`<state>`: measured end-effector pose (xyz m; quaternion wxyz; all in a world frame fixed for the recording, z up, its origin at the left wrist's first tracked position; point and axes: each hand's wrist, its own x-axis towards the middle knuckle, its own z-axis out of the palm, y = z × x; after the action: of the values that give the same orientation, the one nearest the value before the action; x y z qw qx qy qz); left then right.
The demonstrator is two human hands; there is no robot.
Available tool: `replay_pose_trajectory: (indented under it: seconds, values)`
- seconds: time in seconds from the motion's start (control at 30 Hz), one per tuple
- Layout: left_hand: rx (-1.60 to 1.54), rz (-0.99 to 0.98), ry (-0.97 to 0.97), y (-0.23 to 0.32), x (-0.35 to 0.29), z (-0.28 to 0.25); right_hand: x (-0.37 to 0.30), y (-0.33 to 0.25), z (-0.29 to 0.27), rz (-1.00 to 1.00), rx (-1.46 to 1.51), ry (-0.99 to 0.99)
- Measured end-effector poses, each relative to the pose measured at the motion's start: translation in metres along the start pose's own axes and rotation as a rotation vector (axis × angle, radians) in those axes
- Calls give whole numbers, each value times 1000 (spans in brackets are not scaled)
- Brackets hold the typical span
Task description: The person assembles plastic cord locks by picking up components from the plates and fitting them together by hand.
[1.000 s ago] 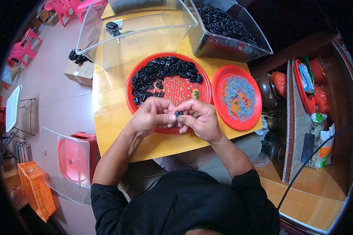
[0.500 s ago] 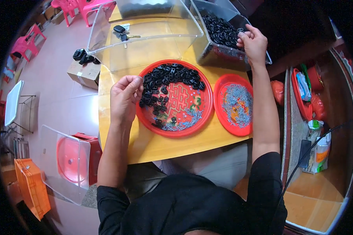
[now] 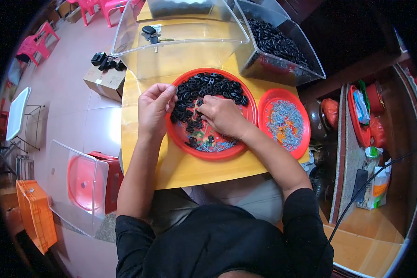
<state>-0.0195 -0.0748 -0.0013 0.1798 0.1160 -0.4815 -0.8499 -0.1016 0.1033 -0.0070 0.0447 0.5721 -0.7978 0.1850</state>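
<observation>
My left hand (image 3: 154,109) is closed in a pinch over the left rim of a large round red tray (image 3: 253,125). What its fingertips hold, if anything, is too small to make out. My right hand (image 3: 223,116) reaches across the same tray, its fingers drawn together among loose black pieces. Its grip is hidden beneath the fingers. Small black plastic pieces (image 3: 213,85), oval with holes, pile along the tray's far and left sides. Thin grey metal pins or screws (image 3: 215,147) lie along its near side, partly under my right forearm.
A smaller red tray (image 3: 263,126) of grey pins stands at right. Behind it is a clear bin (image 3: 317,69) full of black pieces (image 3: 275,39). Another clear plastic container (image 3: 180,55) stands at the back, with keys (image 3: 154,39) near it. A cardboard box (image 3: 102,83) is left of the yellow table (image 3: 190,176).
My right hand has come from the bin of black pieces down to the large tray, toward my left hand. My left hand stays pinched over the tray's left rim. The view has shifted slightly.
</observation>
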Motion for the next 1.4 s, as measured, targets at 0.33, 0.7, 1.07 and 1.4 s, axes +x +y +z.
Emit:
replay_pose_trajectory:
  seconds: [0.33,0.7,1.07,1.4]
  values:
    - [997,410,-369,-17,-23,29,-25,11,-3,263,131,289]
    - [1480,607,-574,-37,-31,37,-60,-24,-38,753,1113,292]
    - [1441,593,-553,-39,-31,40,-66,-29,-33,766,1095,291]
    - [1274,547,-504,-42,-33,45,-65,-32,-30,759,1244,335]
